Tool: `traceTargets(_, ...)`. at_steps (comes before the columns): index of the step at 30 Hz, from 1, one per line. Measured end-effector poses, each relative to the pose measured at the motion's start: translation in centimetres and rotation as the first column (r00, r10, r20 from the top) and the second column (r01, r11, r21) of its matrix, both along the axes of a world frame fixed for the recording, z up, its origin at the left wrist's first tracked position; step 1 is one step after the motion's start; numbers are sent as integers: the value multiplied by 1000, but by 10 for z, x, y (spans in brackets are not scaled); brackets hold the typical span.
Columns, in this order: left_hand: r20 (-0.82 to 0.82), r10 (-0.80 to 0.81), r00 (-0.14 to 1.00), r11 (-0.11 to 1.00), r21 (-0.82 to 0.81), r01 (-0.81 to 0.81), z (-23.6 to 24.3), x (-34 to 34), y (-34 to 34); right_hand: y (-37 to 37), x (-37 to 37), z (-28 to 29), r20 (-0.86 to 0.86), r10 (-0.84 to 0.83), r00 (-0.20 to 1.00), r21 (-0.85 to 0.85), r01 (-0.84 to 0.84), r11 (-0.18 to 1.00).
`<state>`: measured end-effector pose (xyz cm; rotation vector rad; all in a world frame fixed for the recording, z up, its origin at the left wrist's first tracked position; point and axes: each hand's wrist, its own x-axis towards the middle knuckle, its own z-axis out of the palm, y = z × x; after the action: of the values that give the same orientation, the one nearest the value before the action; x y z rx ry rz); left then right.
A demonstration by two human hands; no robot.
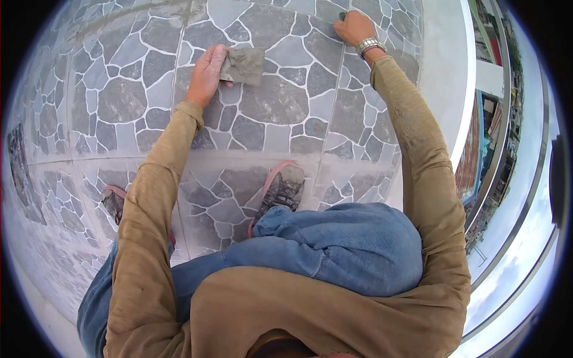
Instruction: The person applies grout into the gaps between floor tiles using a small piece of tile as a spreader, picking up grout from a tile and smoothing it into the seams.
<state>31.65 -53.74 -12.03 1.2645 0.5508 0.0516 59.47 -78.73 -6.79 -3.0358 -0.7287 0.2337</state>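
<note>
My left hand [207,73] is closed on a flat rectangular piece smeared with grey paste [246,65], held just above the tiles. The thumb lies along its near edge. Farther off and to the right, my right hand [356,27] is closed, down at the floor, with a wristwatch on its wrist. A small dark tool end [342,16] sticks out of its fist; the rest is hidden by the fingers, so its kind is not plain. Under both hands lie stone-patterned floor tiles [271,98], grey with white lines, and the right hand is close to a straight joint between them.
My shoes [283,188] stand on dusty tiles, with my bent knee [382,250] at the right. Along the right runs a pale ledge [447,77], with rooftops and sky beyond it. A dark patch [25,173] lies on the far left.
</note>
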Motion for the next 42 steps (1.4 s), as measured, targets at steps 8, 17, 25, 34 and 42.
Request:
traceTargets(8,-4,-93,996,996,14,93,-3,5,1,-36,27,0,293,291,911,278,-372,886)
traceTargets(17,11,-31,999,1000,-4,31,3,7,-2,-46,-61,16,-3,374,928,69,-373,925)
traceTargets(25,19,-66,998,998,-10,66,-3,10,-3,-69,19,27,83,-87,993,-44,91,995)
traceTargets(34,33,7,999,1000,-7,-7,-1,5,-6,64,1,27,-346,-91,934,-3,95,995)
traceTargets(42,37,24,999,1000,-3,-24,0,2,-2,32,-1,30,142,370,918,282,-396,874)
